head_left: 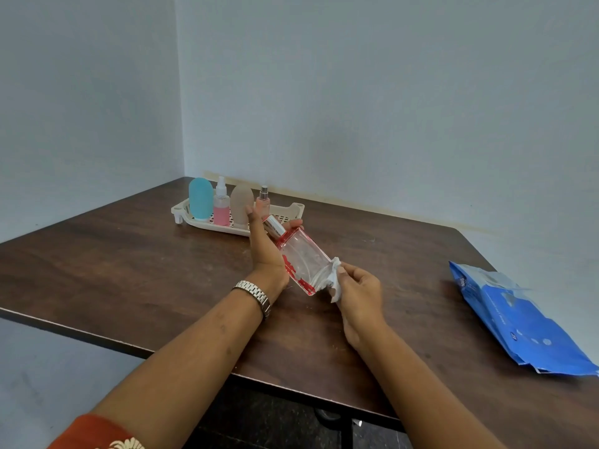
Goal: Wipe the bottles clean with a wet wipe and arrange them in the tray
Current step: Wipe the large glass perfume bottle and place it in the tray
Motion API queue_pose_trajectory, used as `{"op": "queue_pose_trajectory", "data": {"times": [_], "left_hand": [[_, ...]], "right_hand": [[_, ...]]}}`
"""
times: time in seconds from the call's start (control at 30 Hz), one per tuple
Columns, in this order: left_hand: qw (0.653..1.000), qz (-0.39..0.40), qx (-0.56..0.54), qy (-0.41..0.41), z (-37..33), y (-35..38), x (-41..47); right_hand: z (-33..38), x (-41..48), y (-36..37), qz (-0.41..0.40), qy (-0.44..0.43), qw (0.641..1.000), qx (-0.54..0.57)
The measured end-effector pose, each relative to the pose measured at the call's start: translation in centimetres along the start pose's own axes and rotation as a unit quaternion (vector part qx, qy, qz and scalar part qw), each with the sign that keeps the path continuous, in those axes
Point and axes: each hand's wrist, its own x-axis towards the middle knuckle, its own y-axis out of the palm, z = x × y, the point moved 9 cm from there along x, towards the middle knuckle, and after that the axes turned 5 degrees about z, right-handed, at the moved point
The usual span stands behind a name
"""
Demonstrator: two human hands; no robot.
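Observation:
My left hand (264, 251) holds a clear glass bottle (303, 257) with red trim and a silver cap, tilted above the table. My right hand (358, 291) pinches a crumpled white wet wipe (334, 280) against the bottle's lower end. At the back stands a cream tray (184, 210) holding several bottles: a blue one (201, 199), a pink spray bottle (221, 207), a beige one (241, 204) and a small pink bottle (264, 202) with a silver top.
A blue wet-wipe pack (515, 322) lies at the table's right side. The dark wooden table (129, 260) stands in a corner, with walls behind and to the left. Its front edge runs diagonally below my forearms.

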Motion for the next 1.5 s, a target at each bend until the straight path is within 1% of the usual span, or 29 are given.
{"op": "queue_pose_trajectory", "data": {"times": [0.07, 0.13, 0.2, 0.3, 0.33, 0.43, 0.57, 0.63, 0.77, 0.87, 0.97, 1.03, 1.23, 1.3, 1.37, 1.5], "left_hand": [[1.000, -0.009, 0.001, 0.018, -0.7, -0.2, 0.0], [0.999, -0.014, -0.005, 0.034, -1.4, -0.2, 0.0], [0.999, -0.014, -0.022, 0.042, -1.9, -0.2, 0.0], [0.998, -0.020, -0.029, 0.049, -2.5, -0.3, -0.2], [0.998, -0.031, -0.027, 0.053, -2.7, -0.7, -0.1], [0.995, -0.071, -0.006, 0.072, -3.5, -1.3, -0.6], [0.991, -0.111, -0.021, 0.073, -4.1, -2.0, -0.8], [0.990, -0.122, -0.022, 0.067, -4.1, -2.3, -0.9], [0.990, -0.118, -0.031, 0.067, -4.0, -2.2, -0.9], [0.993, -0.102, -0.034, 0.038, -3.5, -1.9, -0.7], [0.998, -0.031, -0.062, 0.013, -2.6, -0.5, -0.7], [0.999, 0.007, -0.051, 0.007, -2.2, 0.1, -0.5], [0.999, 0.041, -0.022, -0.001, -1.3, 0.8, -0.7], [0.999, 0.042, -0.004, 0.007, -1.4, 0.9, -0.8], [0.999, 0.032, 0.012, 0.015, -1.7, 0.6, -0.7], [0.999, 0.009, 0.017, 0.048, -2.6, 0.0, -0.6]], "right_hand": [[-0.1, -0.2, 1.1, 0.036, 0.032, 0.998, 0.048], [0.2, -0.4, 2.0, 0.074, 0.039, 0.994, 0.070], [0.5, -0.6, 2.6, 0.099, 0.018, 0.994, 0.039], [1.0, -0.9, 3.2, 0.108, -0.047, 0.991, -0.058], [1.0, -0.9, 3.3, 0.109, -0.054, 0.990, -0.074], [0.8, -0.8, 3.5, 0.123, -0.049, 0.987, -0.093], [0.2, -1.1, 4.1, 0.171, -0.034, 0.979, -0.106], [-0.1, -1.3, 4.3, 0.190, -0.019, 0.978, -0.087], [-0.7, -0.9, 4.1, 0.192, 0.016, 0.980, -0.046], [-1.0, -0.8, 3.9, 0.176, 0.024, 0.984, -0.031], [-0.8, -0.4, 3.2, 0.139, 0.012, 0.990, -0.015], [-0.6, -0.2, 2.6, 0.117, 0.004, 0.993, -0.007], [0.2, 0.3, 1.7, 0.080, -0.020, 0.996, 0.029], [0.1, 0.3, 1.7, 0.086, -0.016, 0.995, 0.039], [-0.1, 0.2, 2.2, 0.110, -0.007, 0.993, 0.041], [-0.3, -0.2, 3.2, 0.168, -0.003, 0.986, -0.005]]}}
